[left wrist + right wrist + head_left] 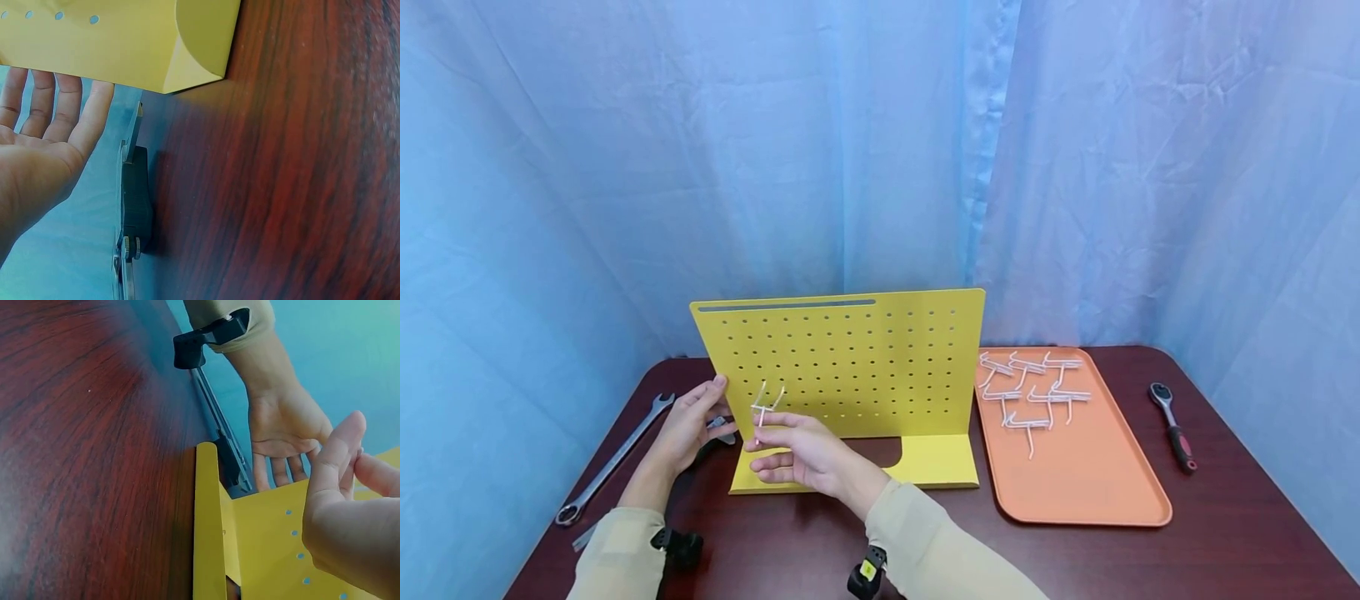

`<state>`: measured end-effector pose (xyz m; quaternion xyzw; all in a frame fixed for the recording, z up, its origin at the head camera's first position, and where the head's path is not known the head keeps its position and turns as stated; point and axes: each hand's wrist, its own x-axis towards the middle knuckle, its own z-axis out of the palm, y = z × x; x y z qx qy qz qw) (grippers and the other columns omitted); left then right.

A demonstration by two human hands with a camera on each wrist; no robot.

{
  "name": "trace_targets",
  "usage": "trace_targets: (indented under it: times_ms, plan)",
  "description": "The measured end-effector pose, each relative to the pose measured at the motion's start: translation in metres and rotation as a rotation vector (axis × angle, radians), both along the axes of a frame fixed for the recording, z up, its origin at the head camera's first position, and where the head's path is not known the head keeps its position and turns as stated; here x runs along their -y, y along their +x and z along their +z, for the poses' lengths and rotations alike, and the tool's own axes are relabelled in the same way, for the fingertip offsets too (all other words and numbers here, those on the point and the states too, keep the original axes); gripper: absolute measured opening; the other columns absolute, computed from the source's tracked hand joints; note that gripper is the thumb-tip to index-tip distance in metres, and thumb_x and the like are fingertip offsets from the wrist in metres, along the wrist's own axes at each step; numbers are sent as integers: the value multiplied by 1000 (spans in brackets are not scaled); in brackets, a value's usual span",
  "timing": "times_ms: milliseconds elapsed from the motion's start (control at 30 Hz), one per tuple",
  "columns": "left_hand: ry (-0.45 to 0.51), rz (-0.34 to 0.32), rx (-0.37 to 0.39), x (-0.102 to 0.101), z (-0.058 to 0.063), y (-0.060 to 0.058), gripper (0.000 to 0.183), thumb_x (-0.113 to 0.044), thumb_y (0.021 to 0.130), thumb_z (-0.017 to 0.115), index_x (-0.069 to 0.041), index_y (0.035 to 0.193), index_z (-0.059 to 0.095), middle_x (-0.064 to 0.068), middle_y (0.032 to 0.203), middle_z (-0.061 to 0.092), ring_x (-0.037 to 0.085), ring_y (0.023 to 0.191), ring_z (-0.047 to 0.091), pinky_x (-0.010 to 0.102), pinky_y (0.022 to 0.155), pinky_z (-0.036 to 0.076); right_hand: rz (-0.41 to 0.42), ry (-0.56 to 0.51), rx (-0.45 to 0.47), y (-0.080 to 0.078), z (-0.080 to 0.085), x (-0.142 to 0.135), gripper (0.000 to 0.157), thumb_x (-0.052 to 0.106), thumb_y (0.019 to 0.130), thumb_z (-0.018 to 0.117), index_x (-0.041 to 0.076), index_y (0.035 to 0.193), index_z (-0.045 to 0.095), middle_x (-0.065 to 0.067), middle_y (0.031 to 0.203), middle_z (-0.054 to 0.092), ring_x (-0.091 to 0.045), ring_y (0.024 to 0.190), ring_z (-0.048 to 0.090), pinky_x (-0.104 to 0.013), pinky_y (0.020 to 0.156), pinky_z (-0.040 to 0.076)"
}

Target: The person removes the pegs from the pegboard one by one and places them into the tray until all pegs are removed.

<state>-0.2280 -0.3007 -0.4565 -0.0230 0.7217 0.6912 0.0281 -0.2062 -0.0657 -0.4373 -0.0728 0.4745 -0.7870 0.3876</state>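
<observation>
A yellow pegboard (850,358) stands upright on its flat base. At its left edge my left hand (688,421) holds the board, the fingers (69,103) reaching behind it. My right hand (808,454) pinches a white double-prong pegboard hook (762,408) between thumb and fingertips. That hook is in front of the lower left holes, its two prongs pointing up; whether it touches the board I cannot tell. In the right wrist view the right hand (340,494) covers the hook.
To the right, an orange tray (1075,483) bears several white hooks (1028,423). A ratchet wrench (1172,425) lies beyond it. On the left are a long combination wrench (613,462) and a dark-handled tool (136,194), partly hidden by the left arm.
</observation>
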Motion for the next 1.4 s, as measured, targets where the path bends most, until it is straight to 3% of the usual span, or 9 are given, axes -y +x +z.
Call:
trace_targets:
  times_ms: [367, 600, 800, 1100, 1300, 1400]
  plan:
    - [-8, 24, 7, -1, 0, 0, 30, -49, 104, 54, -24, 110, 71, -2, 98, 69, 17, 95, 65, 38, 84, 60, 21, 85, -147, -1, 7, -24, 42, 16, 100, 67, 4, 138, 57, -9, 100, 71, -14, 68, 69, -28, 64, 59]
    - [18, 5, 1, -1, 1, 0, 29, -48, 104, 55, -24, 110, 71, -3, 98, 69, 16, 95, 64, 39, 85, 59, 31, 209, -310, -8, 11, -52, 37, 13, 99, 67, 4, 134, 58, -14, 95, 74, -17, 64, 68, -30, 60, 60]
    - [13, 0, -4, 0, 1, 0, 29, -47, 104, 54, -24, 109, 71, -3, 98, 70, 17, 96, 64, 37, 84, 59, 68, 252, -407, -17, 23, -87, 45, 11, 100, 66, -1, 140, 51, -22, 102, 72, -19, 65, 69, -34, 61, 61]
    - [14, 10, -4, 2, 0, 0, 29, -47, 103, 56, -22, 107, 70, -2, 97, 68, 16, 94, 65, 39, 85, 59, 121, 287, -488, -20, 50, -142, 49, 15, 100, 67, 1, 143, 49, -17, 98, 72, -23, 70, 70, -41, 67, 62]
    - [7, 9, -2, 1, -1, -1, 30, -48, 103, 55, -22, 107, 70, -2, 98, 68, 17, 95, 64, 39, 85, 59, 113, 318, -533, -19, 62, -184, 44, 17, 100, 68, 5, 140, 53, -21, 98, 71, -26, 71, 70, -43, 68, 61]
    - [11, 3, 5, 0, -1, -1, 31, -49, 103, 55, -23, 110, 70, -2, 99, 67, 17, 96, 64, 39, 85, 59, 90, 335, -545, -18, 63, -208, 48, 17, 100, 67, 3, 143, 49, -21, 99, 70, -26, 72, 70, -42, 68, 61]
